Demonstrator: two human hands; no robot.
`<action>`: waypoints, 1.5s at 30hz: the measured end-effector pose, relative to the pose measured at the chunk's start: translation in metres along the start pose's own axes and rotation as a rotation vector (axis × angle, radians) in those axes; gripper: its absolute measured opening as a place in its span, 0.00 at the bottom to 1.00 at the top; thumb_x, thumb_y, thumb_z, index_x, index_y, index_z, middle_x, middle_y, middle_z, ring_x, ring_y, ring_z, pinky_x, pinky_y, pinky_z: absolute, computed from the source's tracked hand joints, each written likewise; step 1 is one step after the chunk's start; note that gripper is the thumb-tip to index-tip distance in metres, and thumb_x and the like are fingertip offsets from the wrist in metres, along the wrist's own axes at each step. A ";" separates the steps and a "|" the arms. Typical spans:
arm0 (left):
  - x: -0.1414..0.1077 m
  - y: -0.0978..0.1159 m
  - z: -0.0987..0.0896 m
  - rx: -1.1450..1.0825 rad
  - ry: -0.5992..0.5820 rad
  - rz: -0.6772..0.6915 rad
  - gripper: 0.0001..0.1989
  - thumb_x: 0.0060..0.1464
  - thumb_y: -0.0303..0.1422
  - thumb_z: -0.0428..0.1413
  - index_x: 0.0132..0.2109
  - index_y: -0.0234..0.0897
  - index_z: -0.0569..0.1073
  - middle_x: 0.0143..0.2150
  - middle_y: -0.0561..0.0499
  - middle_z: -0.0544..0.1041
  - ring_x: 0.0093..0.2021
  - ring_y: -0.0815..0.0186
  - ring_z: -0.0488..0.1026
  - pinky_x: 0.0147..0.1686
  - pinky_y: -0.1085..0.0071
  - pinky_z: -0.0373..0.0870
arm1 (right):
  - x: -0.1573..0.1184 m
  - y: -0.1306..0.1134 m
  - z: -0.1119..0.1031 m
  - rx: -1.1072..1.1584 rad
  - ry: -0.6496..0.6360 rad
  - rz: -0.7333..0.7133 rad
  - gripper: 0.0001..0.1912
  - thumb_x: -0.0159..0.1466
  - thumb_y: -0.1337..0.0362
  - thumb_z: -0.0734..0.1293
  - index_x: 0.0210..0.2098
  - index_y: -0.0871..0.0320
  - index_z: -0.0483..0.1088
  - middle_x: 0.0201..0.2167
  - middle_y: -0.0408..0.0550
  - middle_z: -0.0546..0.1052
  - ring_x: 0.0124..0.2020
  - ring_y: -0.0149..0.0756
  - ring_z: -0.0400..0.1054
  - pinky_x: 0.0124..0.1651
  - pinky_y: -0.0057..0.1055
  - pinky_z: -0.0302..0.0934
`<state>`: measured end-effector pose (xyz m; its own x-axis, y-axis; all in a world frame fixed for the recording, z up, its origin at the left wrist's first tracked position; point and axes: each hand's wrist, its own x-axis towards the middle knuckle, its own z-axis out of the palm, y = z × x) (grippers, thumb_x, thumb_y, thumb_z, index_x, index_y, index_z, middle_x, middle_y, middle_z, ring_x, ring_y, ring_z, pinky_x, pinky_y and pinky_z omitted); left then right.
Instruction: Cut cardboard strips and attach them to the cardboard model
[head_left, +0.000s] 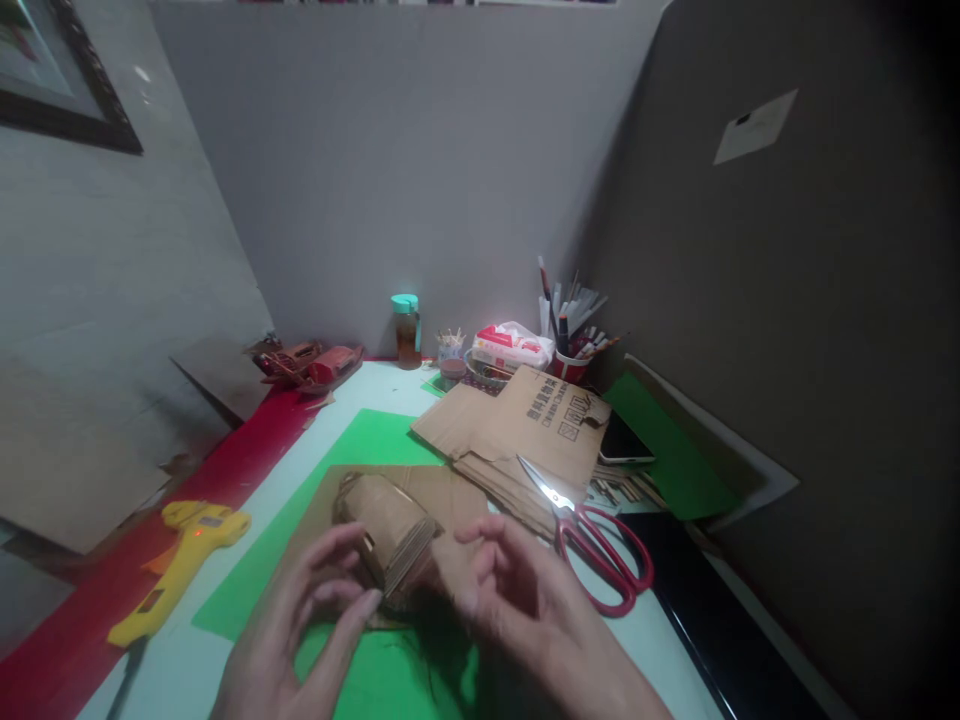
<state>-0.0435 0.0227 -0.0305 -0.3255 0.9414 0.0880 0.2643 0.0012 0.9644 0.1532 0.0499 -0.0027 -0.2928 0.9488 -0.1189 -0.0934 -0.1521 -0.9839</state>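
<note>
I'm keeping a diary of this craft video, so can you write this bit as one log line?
left hand: fingers on cardboard roll | right hand: open beside it | red scissors right | yellow glue gun left

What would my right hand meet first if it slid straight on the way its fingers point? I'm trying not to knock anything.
Most likely the cardboard roll: the right hand has its fingers aimed left and slightly away, and the roll's ribbed end lies just ahead. Depth is unclear; they may already touch.

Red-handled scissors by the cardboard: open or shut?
Open: the red-handled metal scissors lie on the table with handle loops apart and blades slightly parted.
</note>
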 end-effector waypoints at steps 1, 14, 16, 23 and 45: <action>0.006 0.001 -0.004 0.064 -0.011 0.020 0.23 0.57 0.51 0.57 0.54 0.46 0.70 0.56 0.49 0.73 0.49 0.62 0.74 0.48 0.73 0.72 | 0.008 -0.004 -0.002 -0.107 0.035 -0.063 0.21 0.60 0.47 0.69 0.42 0.57 0.66 0.31 0.42 0.68 0.31 0.33 0.64 0.34 0.29 0.56; 0.032 0.013 -0.010 0.034 -0.105 -0.080 0.33 0.59 0.54 0.51 0.66 0.44 0.62 0.68 0.43 0.68 0.67 0.50 0.65 0.66 0.54 0.61 | 0.057 -0.006 0.016 -0.460 0.009 -0.091 0.11 0.69 0.63 0.61 0.29 0.55 0.63 0.28 0.43 0.70 0.33 0.38 0.65 0.37 0.32 0.54; 0.034 0.011 -0.010 -0.002 -0.082 -0.085 0.33 0.59 0.53 0.53 0.65 0.41 0.65 0.67 0.42 0.71 0.67 0.50 0.66 0.66 0.56 0.62 | 0.050 -0.002 0.021 -0.392 -0.020 -0.027 0.12 0.69 0.60 0.62 0.29 0.55 0.64 0.25 0.42 0.69 0.30 0.36 0.65 0.32 0.30 0.54; 0.031 0.014 -0.007 -0.021 -0.072 -0.104 0.30 0.56 0.50 0.57 0.62 0.43 0.71 0.65 0.45 0.74 0.68 0.46 0.63 0.56 0.60 0.75 | 0.043 0.008 0.034 -0.133 -0.031 0.173 0.10 0.69 0.64 0.63 0.30 0.56 0.63 0.19 0.34 0.63 0.17 0.25 0.55 0.20 0.22 0.49; 0.037 -0.003 -0.013 0.146 -0.146 -0.130 0.24 0.61 0.51 0.53 0.62 0.54 0.70 0.71 0.62 0.66 0.73 0.59 0.55 0.74 0.63 0.35 | 0.050 -0.011 0.036 0.008 -0.070 0.466 0.12 0.70 0.73 0.61 0.31 0.56 0.60 0.11 0.32 0.69 0.09 0.21 0.57 0.11 0.16 0.48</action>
<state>-0.0683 0.0534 -0.0265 -0.2338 0.9689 -0.0815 0.3608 0.1642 0.9181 0.1050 0.0890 0.0075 -0.3690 0.7578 -0.5382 0.0559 -0.5599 -0.8267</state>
